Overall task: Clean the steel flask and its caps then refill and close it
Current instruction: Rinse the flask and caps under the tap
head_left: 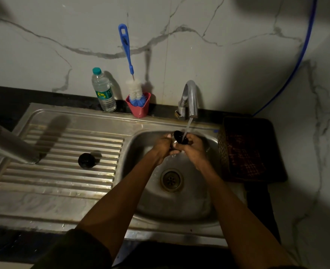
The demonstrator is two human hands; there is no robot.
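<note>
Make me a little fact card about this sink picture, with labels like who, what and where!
doing: rinsing a small dark cap under running water
left hand: grips the cap
right hand: grips the cap from the other side
curved steel tap: on, water falling onto the cap
round steel sink basin: below the hands
tall steel flask: standing on the ribbed drainboard
round black cap: on the drainboard, beside the flask
blue-handled bottle brush: upright in a red cup
clear plastic water bottle: against the wall
</note>
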